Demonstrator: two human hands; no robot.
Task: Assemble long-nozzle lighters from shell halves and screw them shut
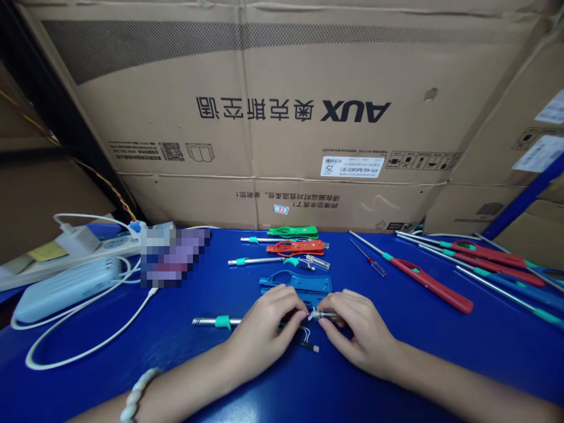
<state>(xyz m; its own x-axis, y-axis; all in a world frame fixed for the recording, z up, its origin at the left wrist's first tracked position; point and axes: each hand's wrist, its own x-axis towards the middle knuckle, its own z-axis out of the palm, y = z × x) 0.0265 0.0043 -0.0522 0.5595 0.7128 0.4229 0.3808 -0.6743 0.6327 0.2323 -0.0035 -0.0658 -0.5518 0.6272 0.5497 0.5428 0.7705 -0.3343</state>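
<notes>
In the head view, my right hand (359, 329) pinches a small clear lighter fuel tank (331, 315), its valve end pointing left. My left hand (273, 323) has thumb and forefinger pressed together just beside that end, near a small whitish bit; what they grip is too small to make out. Behind both hands lies a blue lighter handle shell (304, 282). A metal lighter tube (207, 322) with a teal collar runs partly under my left hand. Below my fingers rests a black igniter (309, 347) with white wires.
Farther back lie an orange lighter shell (299, 247) and a green one (299, 232) with their tubes. A screwdriver (374, 264), a red long lighter (429, 284) and several more lighters are at right. At left sit a power bank (66, 288) and cables. Cardboard (282, 135) stands behind.
</notes>
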